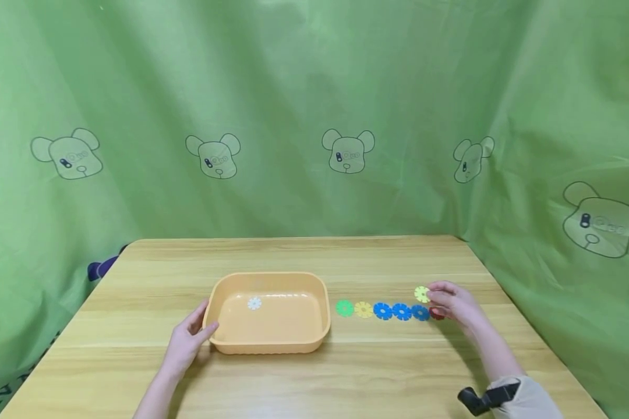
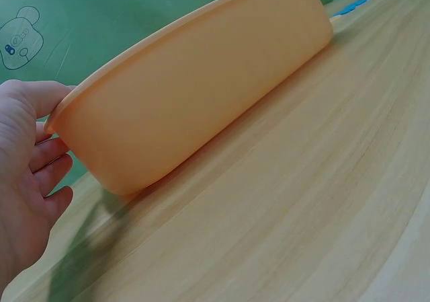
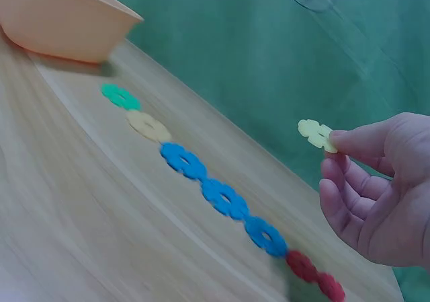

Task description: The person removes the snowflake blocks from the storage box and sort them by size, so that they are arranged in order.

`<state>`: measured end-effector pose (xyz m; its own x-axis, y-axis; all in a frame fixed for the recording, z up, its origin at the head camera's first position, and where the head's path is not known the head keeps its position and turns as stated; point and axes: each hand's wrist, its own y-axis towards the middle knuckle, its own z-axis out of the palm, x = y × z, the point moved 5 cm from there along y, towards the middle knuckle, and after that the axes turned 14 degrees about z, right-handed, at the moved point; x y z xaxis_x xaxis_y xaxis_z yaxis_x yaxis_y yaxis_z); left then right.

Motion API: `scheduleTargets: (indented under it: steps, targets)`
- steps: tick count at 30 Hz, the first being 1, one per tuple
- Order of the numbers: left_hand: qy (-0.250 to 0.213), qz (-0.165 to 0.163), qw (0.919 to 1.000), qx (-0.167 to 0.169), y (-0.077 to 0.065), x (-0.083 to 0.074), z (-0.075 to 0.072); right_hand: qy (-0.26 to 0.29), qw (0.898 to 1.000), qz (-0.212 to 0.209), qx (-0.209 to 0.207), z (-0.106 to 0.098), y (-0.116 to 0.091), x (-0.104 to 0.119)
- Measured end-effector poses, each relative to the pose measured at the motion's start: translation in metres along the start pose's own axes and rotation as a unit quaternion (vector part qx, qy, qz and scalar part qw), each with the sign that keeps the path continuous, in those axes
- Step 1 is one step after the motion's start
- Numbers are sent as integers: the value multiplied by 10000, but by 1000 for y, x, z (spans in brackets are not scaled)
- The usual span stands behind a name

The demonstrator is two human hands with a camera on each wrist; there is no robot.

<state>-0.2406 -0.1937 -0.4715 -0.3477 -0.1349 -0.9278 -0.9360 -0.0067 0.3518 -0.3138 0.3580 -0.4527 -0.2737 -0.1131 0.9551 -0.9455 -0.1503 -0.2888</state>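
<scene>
My left hand (image 1: 184,344) grips the left end of an orange plastic basin (image 1: 272,348), thumb over the rim and the other fingers along the outside. Inside the basin lies one white snowflake disc (image 1: 254,300). Between thumb and fingertips, my right hand (image 1: 460,307) pinches a pale yellow snowflake disc (image 3: 310,130), held above the table. Below it runs a row of flat discs: a green disc (image 3: 115,94), a yellow-orange disc (image 3: 142,122), three blue discs (image 3: 218,204) and two red discs (image 3: 301,267). In the head view my right hand partly covers the red end.
The light wooden table (image 1: 272,384) carries everything. A green curtain (image 1: 283,70) with printed bear heads hangs behind and along both sides. A dark purple thing (image 1: 99,270) shows past the table's left edge. A black strap (image 1: 495,397) circles the right sleeve.
</scene>
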Motion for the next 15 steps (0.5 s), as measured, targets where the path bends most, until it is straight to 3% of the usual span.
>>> scheduleTargets:
  steps: [7, 15]
  targets:
    - [-4, -62, 10000, 20, 0, -1, 0, 2, 9957, 370, -851, -29, -16, -6]
    - [14, -54, 10000, -13, -1, -1, 0, 42, 9865, 591, -1529, -54, -31, -13]
